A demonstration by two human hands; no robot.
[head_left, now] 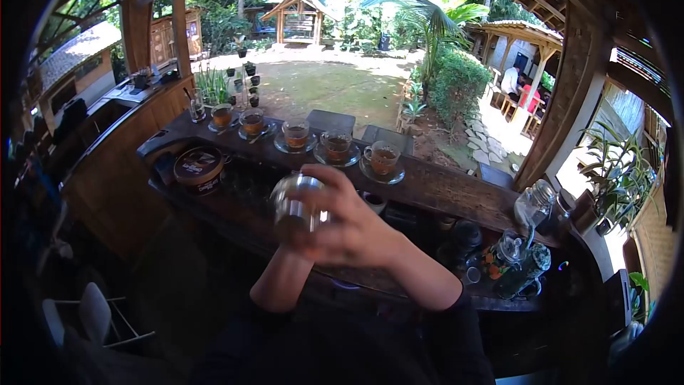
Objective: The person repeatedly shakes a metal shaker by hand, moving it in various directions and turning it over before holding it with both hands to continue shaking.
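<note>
In front of me, my right hand (349, 217) is wrapped round a shiny silver metal container (293, 203), its fingers across the top and side. Motion blurs both hand and container. My left hand (308, 251) is at the container's lower end, mostly behind the right hand; its fingers are smeared and hidden. Beyond them, a row of glass cups with brown drink stands on saucers along the wooden counter (456, 189); the nearest glass cup (382, 160) is at the row's right end.
A round brown tub (199, 168) sits left on the lower shelf. At right are a tilted glass jar (534, 201), a patterned canister (493, 260) and a green-patterned pitcher (524, 271). A white chair (95, 314) stands lower left. People sit under the far shelter.
</note>
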